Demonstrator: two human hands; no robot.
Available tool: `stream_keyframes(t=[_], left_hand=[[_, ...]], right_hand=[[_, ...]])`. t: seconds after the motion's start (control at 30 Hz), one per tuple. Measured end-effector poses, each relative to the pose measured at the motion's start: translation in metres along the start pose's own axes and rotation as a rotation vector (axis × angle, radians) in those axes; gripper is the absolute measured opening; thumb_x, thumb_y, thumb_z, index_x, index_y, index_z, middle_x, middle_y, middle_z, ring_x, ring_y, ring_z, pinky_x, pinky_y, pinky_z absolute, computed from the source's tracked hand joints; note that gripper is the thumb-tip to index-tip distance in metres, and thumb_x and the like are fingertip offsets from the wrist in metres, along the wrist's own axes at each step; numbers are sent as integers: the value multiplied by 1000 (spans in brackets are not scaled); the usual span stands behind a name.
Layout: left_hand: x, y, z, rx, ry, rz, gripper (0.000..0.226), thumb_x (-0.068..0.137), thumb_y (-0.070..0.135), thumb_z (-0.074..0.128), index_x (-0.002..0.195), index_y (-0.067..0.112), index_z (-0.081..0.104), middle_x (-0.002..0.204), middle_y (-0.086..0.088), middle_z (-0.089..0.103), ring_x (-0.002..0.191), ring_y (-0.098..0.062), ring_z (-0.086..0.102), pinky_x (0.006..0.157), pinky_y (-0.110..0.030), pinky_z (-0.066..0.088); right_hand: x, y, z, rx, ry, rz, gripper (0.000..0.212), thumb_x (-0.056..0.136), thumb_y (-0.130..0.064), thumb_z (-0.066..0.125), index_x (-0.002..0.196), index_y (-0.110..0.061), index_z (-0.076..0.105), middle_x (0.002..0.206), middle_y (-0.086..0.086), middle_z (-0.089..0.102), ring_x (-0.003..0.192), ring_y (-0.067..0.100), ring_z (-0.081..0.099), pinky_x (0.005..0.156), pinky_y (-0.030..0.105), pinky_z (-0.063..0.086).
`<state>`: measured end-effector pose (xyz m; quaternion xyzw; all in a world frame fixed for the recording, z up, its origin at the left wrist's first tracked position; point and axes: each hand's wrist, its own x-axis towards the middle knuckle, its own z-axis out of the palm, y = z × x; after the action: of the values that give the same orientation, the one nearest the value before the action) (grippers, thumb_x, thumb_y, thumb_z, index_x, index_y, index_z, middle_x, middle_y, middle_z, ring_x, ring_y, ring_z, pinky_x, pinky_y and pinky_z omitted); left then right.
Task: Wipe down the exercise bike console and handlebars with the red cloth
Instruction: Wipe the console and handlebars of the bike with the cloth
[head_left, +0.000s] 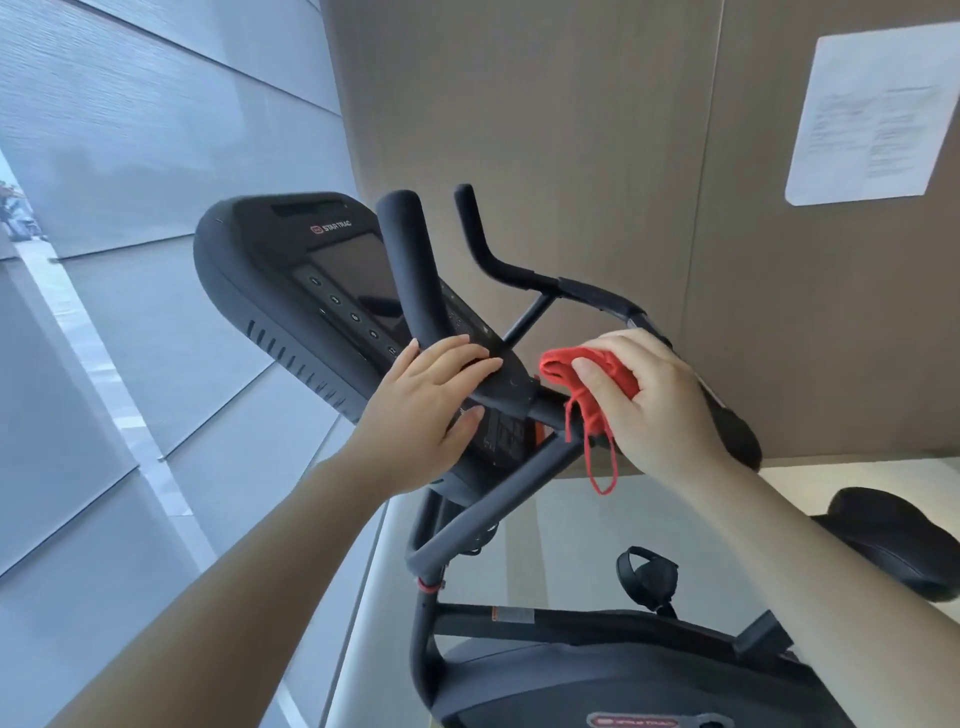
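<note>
The person stands at the exercise bike and leans over its front. The right hand (660, 400) has the red cloth (587, 374) bunched up, with the thumb pressing it from below and the fingers closed over the top. The bundle sits on the cross part of the handlebars (498, 270), just to the right of the middle clamp. A loose red thread (602, 462) hangs down from the cloth in a loop. The left hand (431, 410) lies with the fingers spread and flat on the lower edge of the console (291, 291), at the foot of the near upright grip; it seems to steady the machine more than to hold anything.

I think the step now is wiping the bar. To do it well, the cloth should be opened a little so that it wraps around the tube, and then be drawn along the bar to the right, toward the curved end. A tight ball touches only a narrow line. The thread could catch on the clamp or the bracket below, so it is better to tuck it inside the palm. Whether the cloth really presses on the metal I cannot say for sure, because the hand covers that place. The dark screen and the round buttons probably need a lighter pressure.
</note>
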<state>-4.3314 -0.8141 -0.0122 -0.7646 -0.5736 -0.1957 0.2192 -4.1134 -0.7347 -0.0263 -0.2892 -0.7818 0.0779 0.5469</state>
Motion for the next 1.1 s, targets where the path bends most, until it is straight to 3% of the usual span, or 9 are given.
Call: stream_keyframes(t=[0.2, 0.27, 0.43, 0.53, 0.63, 0.73, 0.83, 0.93, 1.1], left_hand=[[-15, -11, 3, -40, 47, 47, 49, 92, 28, 45, 140, 19, 39, 145, 5, 40, 141, -14, 23, 115, -46, 22], [-21, -19, -1, -69, 94, 42, 47, 92, 27, 45, 138, 17, 42, 143, 3, 44, 138, -15, 30, 111, -46, 30], [-23, -43, -8, -72, 254, 19, 36, 92, 28, 45, 124, 15, 54, 125, 0, 56, 117, -16, 48, 103, -30, 37], [-20, -56, -10, -133, 307, -66, 28, 91, 36, 44, 105, 20, 62, 105, 6, 61, 98, -14, 54, 85, -27, 45], [-17, -77, -8, -149, 326, -57, 26, 89, 39, 46, 88, 23, 67, 93, 11, 62, 86, -12, 56, 74, -26, 46], [-14, -99, -11, -199, 334, -11, 25, 88, 38, 49, 85, 24, 69, 90, 10, 63, 83, -13, 57, 71, -28, 47], [-6, -123, -18, -181, 306, 68, 24, 89, 35, 52, 91, 22, 72, 92, 5, 65, 84, -18, 59, 72, -32, 50], [10, -147, -31, -104, 281, 165, 28, 89, 35, 50, 98, 18, 71, 95, 0, 66, 82, -23, 60, 72, -40, 51], [37, -176, -53, 60, 339, 301, 24, 89, 29, 46, 90, 16, 66, 82, -3, 63, 69, -27, 58, 65, -35, 45]], right_hand=[[-1, -9, 24, -263, -263, -86, 40, 92, -45, 45, 122, -22, 58, 112, -5, 60, 103, 14, 52, 86, 26, 44], [0, -5, 21, -164, -222, -80, 35, 92, -44, 45, 113, -21, 61, 105, -8, 60, 99, 13, 53, 84, 24, 44], [38, -13, 30, 35, 138, 19, 23, 92, -36, 48, 105, -26, 63, 99, -15, 58, 97, 8, 56, 84, 20, 40], [36, -29, 54, -37, -44, -85, 30, 92, -35, 50, 117, -22, 62, 110, -6, 60, 102, 10, 52, 92, 21, 39], [16, -24, 63, -204, -172, -178, 35, 91, -37, 50, 119, -19, 61, 110, -5, 60, 103, 14, 52, 89, 24, 43], [6, -15, 47, -273, -112, -101, 31, 91, -39, 46, 110, -20, 64, 102, -11, 59, 97, 12, 54, 85, 16, 39], [16, -30, 46, -84, 93, 61, 15, 92, -32, 48, 96, -27, 63, 94, -15, 61, 84, 6, 63, 76, 18, 46], [47, -63, 63, -7, 276, 57, 15, 94, -30, 48, 101, -31, 62, 96, -16, 60, 77, 1, 65, 71, 16, 47], [33, -83, 110, -234, 66, 74, 39, 94, -35, 48, 128, -18, 53, 116, -7, 57, 108, 15, 53, 94, 30, 42]])
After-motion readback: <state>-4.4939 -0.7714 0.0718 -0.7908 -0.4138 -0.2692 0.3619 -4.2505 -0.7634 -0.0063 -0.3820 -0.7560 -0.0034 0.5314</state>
